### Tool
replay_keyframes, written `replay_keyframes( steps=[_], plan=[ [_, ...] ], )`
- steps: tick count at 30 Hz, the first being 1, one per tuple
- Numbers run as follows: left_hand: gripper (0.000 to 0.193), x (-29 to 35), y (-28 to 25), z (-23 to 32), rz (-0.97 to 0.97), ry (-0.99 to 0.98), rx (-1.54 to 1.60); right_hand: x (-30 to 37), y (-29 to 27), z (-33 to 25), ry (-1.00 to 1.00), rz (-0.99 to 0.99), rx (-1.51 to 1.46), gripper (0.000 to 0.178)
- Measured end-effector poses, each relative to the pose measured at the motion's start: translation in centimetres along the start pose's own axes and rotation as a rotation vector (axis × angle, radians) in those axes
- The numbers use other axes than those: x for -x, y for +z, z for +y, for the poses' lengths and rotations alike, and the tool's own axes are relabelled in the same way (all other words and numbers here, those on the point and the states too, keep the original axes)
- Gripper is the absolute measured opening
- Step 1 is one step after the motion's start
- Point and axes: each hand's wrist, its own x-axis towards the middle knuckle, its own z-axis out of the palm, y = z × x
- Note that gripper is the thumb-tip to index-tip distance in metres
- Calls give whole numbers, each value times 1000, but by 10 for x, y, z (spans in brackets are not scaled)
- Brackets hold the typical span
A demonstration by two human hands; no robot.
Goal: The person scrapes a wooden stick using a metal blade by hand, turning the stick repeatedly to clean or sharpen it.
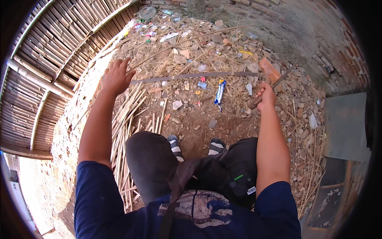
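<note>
My left hand [116,75] is raised over the left of the littered ground, its fingers spread and thumb apart. A long thin stick [191,41] runs from beside its thumb toward the far right; whether they touch is unclear. My right hand [267,96] is closed round the brown handle of a knife [284,75], whose narrow dark blade points away to the far right. Between my hands a flat grey-brown strip [195,75] lies across the ground. Several pale split bamboo sticks [123,135] are piled by my left knee.
A blue wrapper [219,92] and an orange brick [270,70] lie among rubble and litter. Slatted bamboo panels [51,47] stand at the left. A brick wall [302,36] rises at the far right, and a grey sheet [345,127] stands at the right. My sandalled feet are below.
</note>
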Motion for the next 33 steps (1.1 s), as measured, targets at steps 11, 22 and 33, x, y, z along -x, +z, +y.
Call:
replay_keyframes(
  steps=[11,22,33],
  plan=[
    [44,73,68,45,-182,-73,507,-7,-12,1,-67,-10,124,15],
    [79,485,193,-24,-1064,-1065,257,-2,-9,4,47,-79,92,16],
    [85,535,262,-2,-1121,-1115,425,0,4,13,73,-86,186,23]
  ],
)
